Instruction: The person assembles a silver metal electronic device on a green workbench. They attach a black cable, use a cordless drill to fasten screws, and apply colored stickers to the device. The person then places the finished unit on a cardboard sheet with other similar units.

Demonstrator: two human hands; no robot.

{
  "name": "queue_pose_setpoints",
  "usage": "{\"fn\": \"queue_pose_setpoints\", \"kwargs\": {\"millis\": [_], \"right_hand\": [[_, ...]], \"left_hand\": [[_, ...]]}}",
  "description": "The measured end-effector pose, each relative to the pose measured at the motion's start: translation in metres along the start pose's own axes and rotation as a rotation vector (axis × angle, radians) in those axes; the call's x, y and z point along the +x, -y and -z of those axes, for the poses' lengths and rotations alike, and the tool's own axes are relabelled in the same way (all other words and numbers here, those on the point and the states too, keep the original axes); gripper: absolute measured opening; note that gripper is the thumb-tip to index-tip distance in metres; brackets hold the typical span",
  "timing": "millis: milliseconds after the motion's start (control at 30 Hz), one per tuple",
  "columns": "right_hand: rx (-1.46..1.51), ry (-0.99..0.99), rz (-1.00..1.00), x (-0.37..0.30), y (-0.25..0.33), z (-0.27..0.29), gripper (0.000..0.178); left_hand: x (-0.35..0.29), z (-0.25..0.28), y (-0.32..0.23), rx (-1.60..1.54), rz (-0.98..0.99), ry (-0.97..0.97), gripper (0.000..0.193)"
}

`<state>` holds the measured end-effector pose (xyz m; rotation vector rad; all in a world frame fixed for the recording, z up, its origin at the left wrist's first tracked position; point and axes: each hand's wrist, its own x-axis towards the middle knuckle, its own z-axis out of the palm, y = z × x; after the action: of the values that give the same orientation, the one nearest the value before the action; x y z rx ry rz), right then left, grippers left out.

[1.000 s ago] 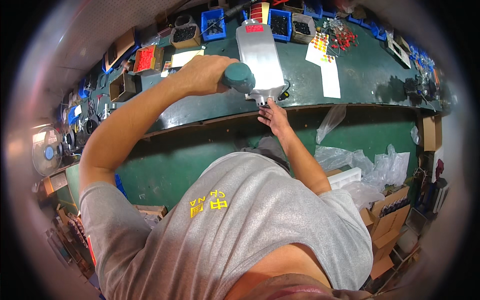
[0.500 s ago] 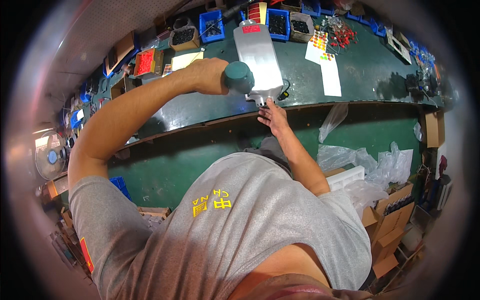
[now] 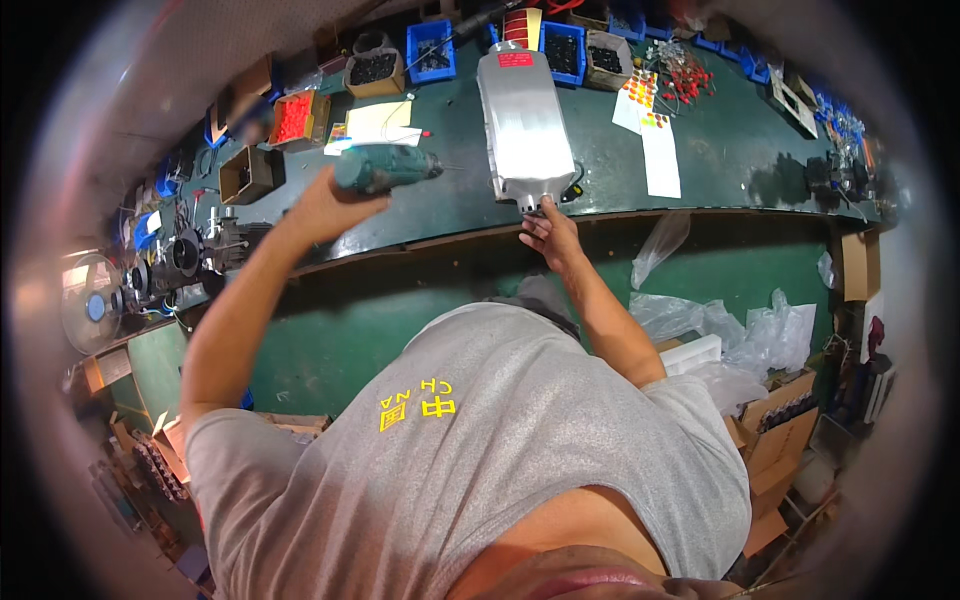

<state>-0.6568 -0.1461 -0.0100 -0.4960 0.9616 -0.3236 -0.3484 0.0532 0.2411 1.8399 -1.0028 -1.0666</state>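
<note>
My left hand (image 3: 330, 208) is closed around the grip of a teal cordless drill (image 3: 385, 168), held over the bench left of a silver metal housing. The drill's thin bit points right toward the housing, apart from it. The silver metal housing (image 3: 525, 125) lies lengthwise on the bench, a red label (image 3: 515, 60) near its far end. My right hand (image 3: 553, 238) grips the housing's near end at the bench edge, thumb on top and fingers curled below. A short black cable with a yellow-marked connector (image 3: 572, 190) sits beside that end.
Blue bins (image 3: 430, 52) and cardboard boxes (image 3: 375, 72) of small black parts line the back. A box of red parts (image 3: 295, 118) stands left, near metal assemblies (image 3: 190, 250). White sheets (image 3: 660, 155) and red-tipped pieces (image 3: 685, 78) lie right. Plastic bags (image 3: 780, 330) are below.
My left hand has drawn the drill away from the housing's near end, to the left, and the drill now shows side-on. My right hand stays at the housing's near end.
</note>
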Motion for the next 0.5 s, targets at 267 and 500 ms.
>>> {"fn": "queue_pose_setpoints", "kwargs": {"millis": [267, 500], "right_hand": [[-0.377, -0.277, 0.235, -0.031, 0.012, -0.028, 0.077], [-1.039, -0.505, 0.649, -0.016, 0.003, -0.031, 0.089]], "left_hand": [[-0.045, -0.087, 0.069, -0.234, 0.127, -0.096, 0.022], [-0.056, -0.116, 0.081, -0.281, 0.160, -0.146, 0.027]]}}
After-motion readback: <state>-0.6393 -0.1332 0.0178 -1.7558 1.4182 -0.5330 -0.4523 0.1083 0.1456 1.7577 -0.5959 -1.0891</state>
